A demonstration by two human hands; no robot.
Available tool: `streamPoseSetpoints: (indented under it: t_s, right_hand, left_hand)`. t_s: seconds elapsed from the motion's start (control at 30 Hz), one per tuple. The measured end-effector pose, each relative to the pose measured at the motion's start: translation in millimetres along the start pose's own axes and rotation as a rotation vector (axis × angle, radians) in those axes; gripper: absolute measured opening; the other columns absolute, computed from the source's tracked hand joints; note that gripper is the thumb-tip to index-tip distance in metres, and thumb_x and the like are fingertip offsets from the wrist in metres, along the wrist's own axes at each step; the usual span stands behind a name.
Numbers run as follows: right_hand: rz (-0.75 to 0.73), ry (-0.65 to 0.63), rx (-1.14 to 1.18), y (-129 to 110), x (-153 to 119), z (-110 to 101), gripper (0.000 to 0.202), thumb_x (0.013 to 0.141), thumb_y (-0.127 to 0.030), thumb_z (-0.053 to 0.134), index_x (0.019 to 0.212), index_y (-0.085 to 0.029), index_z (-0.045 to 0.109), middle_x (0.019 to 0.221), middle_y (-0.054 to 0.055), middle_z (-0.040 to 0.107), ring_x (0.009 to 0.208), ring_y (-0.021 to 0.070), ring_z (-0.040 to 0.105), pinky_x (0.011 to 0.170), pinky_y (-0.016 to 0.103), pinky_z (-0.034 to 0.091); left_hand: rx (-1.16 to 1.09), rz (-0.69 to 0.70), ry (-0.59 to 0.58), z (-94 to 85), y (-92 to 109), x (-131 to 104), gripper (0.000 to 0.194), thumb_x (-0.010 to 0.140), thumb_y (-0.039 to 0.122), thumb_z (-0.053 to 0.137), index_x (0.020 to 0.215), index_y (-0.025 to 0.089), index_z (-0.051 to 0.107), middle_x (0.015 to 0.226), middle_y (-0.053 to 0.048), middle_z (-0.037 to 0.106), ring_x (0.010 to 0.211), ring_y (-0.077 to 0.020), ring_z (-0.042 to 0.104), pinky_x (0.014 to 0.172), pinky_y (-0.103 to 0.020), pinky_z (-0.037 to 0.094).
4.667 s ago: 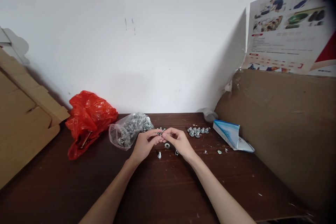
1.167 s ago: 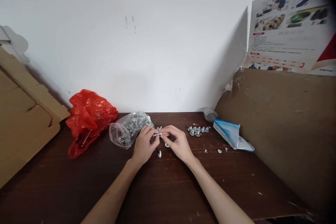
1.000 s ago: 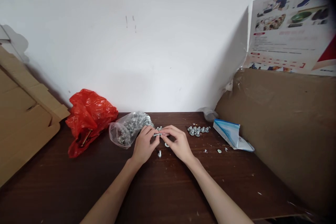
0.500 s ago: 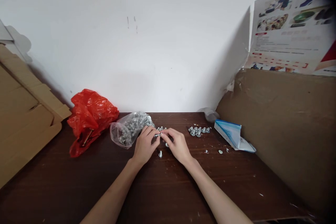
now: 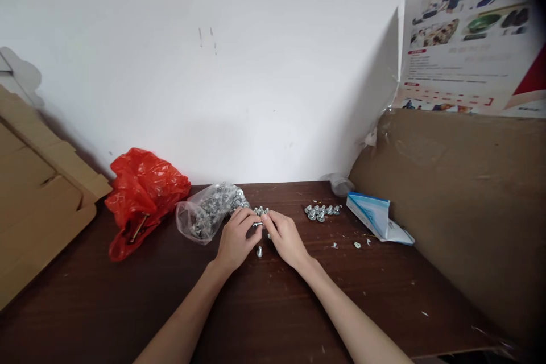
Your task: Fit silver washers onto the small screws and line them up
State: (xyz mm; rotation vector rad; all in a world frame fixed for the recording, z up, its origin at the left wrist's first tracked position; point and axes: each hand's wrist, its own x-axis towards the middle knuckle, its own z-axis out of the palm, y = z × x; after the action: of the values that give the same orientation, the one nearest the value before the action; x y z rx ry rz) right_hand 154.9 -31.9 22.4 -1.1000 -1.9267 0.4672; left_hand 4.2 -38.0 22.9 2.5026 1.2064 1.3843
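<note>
My left hand (image 5: 236,240) is closed, its thumb and fingers pinching a small silver bolt (image 5: 257,224) that lies roughly level. My right hand (image 5: 287,240) is closed at the other end of that bolt, with fingertips hiding whatever is there. Just beyond the fingertips stand a few more bolts (image 5: 261,211), partly covered by the hands. A single bolt (image 5: 259,251) stands on the table below and between the hands. To the right, a group of several bolts with broad washers (image 5: 322,212) sits heads down, shanks up.
A clear plastic bag of metal hardware (image 5: 209,213) lies left of my hands, beside a red plastic bag (image 5: 147,187). On the right are a blue-and-white packet (image 5: 371,216), a clear cup (image 5: 341,185) and paper scraps (image 5: 357,245). Cardboard (image 5: 452,182) flanks the brown table (image 5: 273,318).
Both hands stay together around the bolt, and the right fingertips have shifted slightly on it. The whole view has moved a little with the head. Nothing has been put down.
</note>
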Motion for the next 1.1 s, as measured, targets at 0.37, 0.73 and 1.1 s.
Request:
streamPoseSetpoints:
  t_s: [0.37, 0.73, 1.1]
  right_hand:
    - [0.137, 0.084, 0.304, -3.3, 2.4, -3.6, 0.034, 0.085, -0.045, 0.053, 0.065, -0.018, 0.05, 0.059, -0.003, 0.049, 0.055, 0.0112, 0.044, 0.053, 0.023, 0.036]
    - [0.266, 0.007, 0.704, 11.7, 6.4, 0.5, 0.027, 0.071, -0.041, 0.071, 0.077, -0.016, 0.065, 0.062, -0.001, 0.059, 0.058, 0.0116, 0.053, 0.056, 0.024, 0.044]
    - [0.301, 0.049, 0.726, 9.2, 4.5, 1.1, 0.027, 0.065, -0.038, 0.076, 0.071, -0.016, 0.061, 0.057, -0.001, 0.061, 0.051, 0.0117, 0.055, 0.051, 0.025, 0.047]
  left_hand:
    - [-0.037, -0.026, 0.019, -1.6, 1.9, 0.6, 0.01, 0.086, 0.016, 0.051, 0.088, 0.018, 0.061, 0.085, -0.004, 0.058, 0.083, -0.0164, 0.053, 0.077, -0.032, 0.047]
    - [-0.065, -0.06, 0.066, -0.6, -2.3, 0.3, 0.012, 0.085, 0.015, 0.053, 0.09, 0.019, 0.063, 0.088, -0.004, 0.059, 0.085, -0.0164, 0.055, 0.074, -0.03, 0.047]
    - [-0.048, -0.057, 0.029, -0.8, -2.0, -1.4, 0.015, 0.085, 0.014, 0.053, 0.089, 0.02, 0.066, 0.087, -0.004, 0.059, 0.085, -0.0167, 0.054, 0.072, -0.029, 0.048]
